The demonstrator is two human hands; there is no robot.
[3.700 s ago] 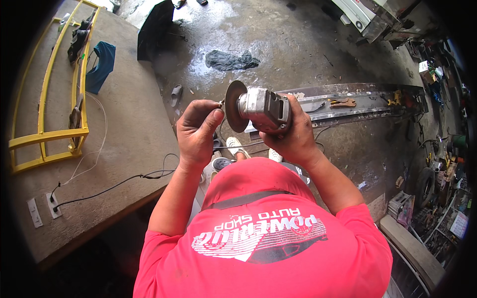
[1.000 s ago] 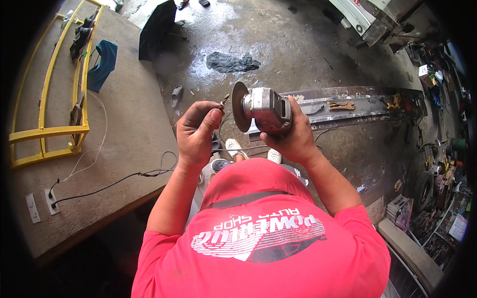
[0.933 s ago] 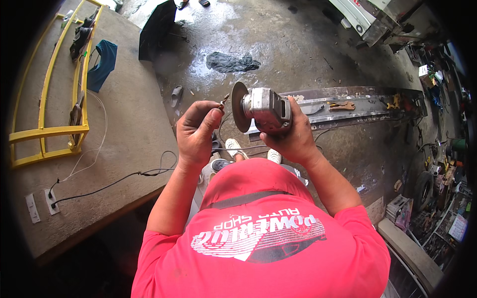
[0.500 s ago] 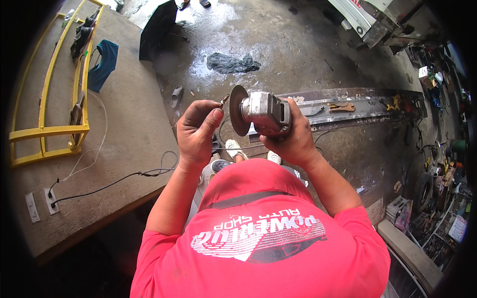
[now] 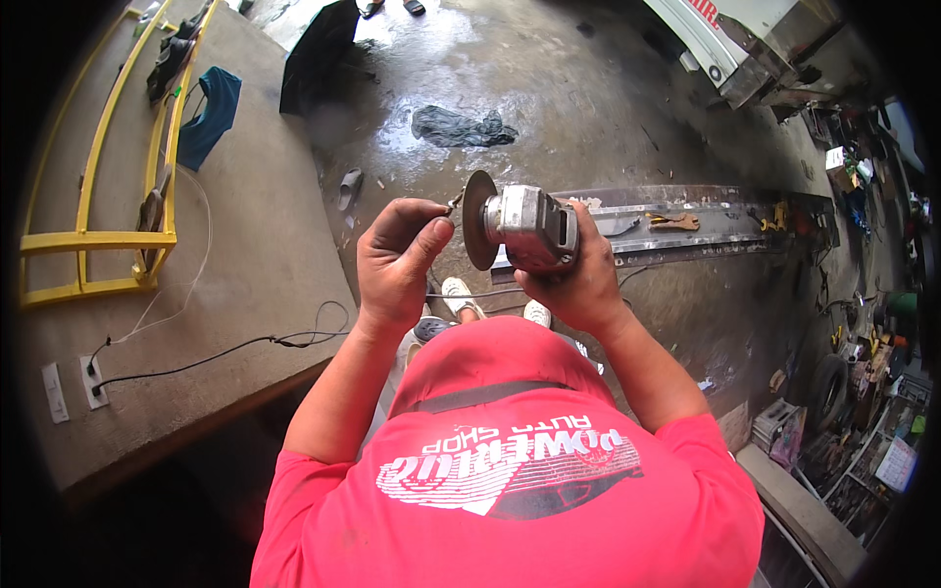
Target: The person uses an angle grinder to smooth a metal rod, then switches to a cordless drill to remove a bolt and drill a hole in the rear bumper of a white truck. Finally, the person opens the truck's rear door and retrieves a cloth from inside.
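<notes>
In the head view, a bit (image 5: 455, 202) is being held in a closed pinch by the left hand (image 5: 395, 260), seemingly so its tip is being left free beside the disc (image 5: 478, 223); contact cannot be confirmed. The grinder (image 5: 537, 227) is being gripped by the right hand (image 5: 586, 277), clamped around its body, apparently for steadying the disc.

1. One left hand (image 5: 397, 265) and one right hand (image 5: 586, 274), two altogether.
2. One grinder (image 5: 534, 230) with one disc (image 5: 478, 220).
3. One small slim piece (image 5: 455, 201).
4. One yellow frame (image 5: 98, 241), left.
5. Two white electrical plates (image 5: 56, 392), near left.
6. Two white shoes (image 5: 457, 294).
7. One crumpled dark cloth (image 5: 463, 127), far.
8. One tyre (image 5: 829, 387), right.
</notes>
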